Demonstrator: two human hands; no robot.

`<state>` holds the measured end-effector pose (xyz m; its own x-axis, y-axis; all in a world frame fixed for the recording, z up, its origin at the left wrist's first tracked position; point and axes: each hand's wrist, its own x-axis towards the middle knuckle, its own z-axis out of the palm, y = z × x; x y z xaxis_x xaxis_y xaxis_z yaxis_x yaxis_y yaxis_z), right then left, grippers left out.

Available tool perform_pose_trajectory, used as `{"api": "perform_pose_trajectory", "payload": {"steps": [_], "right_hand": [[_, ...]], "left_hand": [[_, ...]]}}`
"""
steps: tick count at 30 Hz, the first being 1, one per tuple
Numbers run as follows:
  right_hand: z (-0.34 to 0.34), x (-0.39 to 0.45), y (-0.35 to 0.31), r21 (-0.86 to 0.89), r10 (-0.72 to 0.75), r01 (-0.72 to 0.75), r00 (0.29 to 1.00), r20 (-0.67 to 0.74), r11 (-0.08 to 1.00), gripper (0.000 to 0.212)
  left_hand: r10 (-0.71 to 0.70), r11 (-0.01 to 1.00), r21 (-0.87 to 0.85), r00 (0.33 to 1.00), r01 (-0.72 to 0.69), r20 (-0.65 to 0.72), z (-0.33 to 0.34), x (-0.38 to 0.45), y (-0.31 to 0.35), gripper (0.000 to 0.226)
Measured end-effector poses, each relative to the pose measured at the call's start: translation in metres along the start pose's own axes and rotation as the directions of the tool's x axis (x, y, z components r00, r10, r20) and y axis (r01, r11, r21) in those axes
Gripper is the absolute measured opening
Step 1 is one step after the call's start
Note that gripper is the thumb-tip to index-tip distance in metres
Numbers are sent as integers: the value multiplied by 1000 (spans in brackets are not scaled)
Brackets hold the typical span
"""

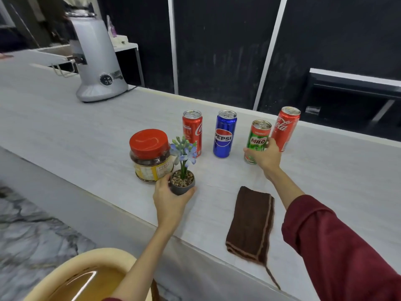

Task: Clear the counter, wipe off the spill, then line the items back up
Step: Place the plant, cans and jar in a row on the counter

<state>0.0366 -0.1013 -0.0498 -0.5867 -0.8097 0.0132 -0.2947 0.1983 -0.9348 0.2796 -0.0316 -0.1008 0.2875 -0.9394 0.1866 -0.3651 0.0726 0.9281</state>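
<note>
Two red cola cans (pixel 192 132) (pixel 286 128), a blue Pepsi can (pixel 224 134), a green Milo can (pixel 258 139) — all on a pale grey streaked desk (pixel 86 135). Red-lidded jar (pixel 150 155), yellow label; brown cloth (pixel 251 222) — lighter trim.

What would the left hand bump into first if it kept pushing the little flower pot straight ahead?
Probably the red-lidded jar. The left hand holds the flower pot, and the jar stands just beyond it, slightly left. Depth is hard to judge; it might slip past toward the red cola can.

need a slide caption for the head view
Left hand grips small grey flower pot, right hand grips green Milo can.
</note>
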Motion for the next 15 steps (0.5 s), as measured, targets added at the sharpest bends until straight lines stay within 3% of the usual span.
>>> {"api": "perform_pose_trajectory", "payload": {"steps": [9, 15], "right_hand": [[-13, -5, 6, -1, -62, 62, 991, -122, 998, 64], [-85, -2, 12, 18, -59, 65, 973, -224, 998, 56]], "left_hand": [[83, 996, -37, 992, -79, 99, 15, 7, 18, 66], [233, 972, -102, 937, -213, 262, 81, 2, 69, 64]]}}
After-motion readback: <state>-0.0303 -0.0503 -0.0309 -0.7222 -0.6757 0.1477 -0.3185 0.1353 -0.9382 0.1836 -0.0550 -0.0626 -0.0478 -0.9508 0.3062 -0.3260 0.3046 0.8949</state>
